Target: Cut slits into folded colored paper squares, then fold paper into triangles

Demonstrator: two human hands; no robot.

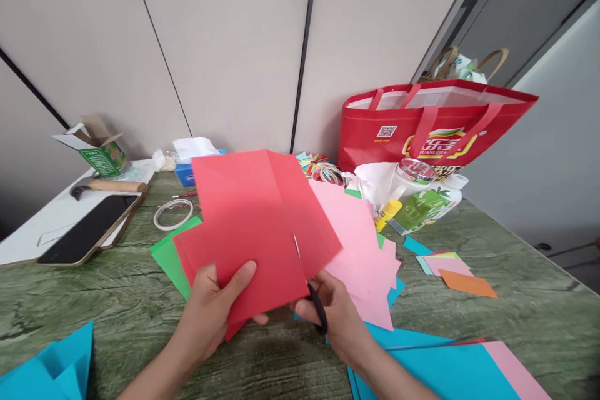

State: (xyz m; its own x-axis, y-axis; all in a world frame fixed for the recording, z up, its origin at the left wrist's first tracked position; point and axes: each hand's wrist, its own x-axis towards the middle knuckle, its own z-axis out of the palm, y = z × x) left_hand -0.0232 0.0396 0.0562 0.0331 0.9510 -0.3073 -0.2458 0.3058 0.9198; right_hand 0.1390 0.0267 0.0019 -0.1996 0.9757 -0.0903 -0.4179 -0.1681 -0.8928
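Green wood-grained surface (126, 312), red bag (363, 144) far right; at centre, red paper (241, 219) pinched in the left hand (218, 306) grip; black-handled scissors (320, 312) in the right hand (340, 312) grip, blades at the paper.

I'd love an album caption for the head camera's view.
Left hand holds red paper; right hand holds black-handled scissors across its edge.

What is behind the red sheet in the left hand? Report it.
Green paper shows left of the red sheet, pink paper right of it, a blue box at its top left corner. Whatever else it covers cannot be seen.
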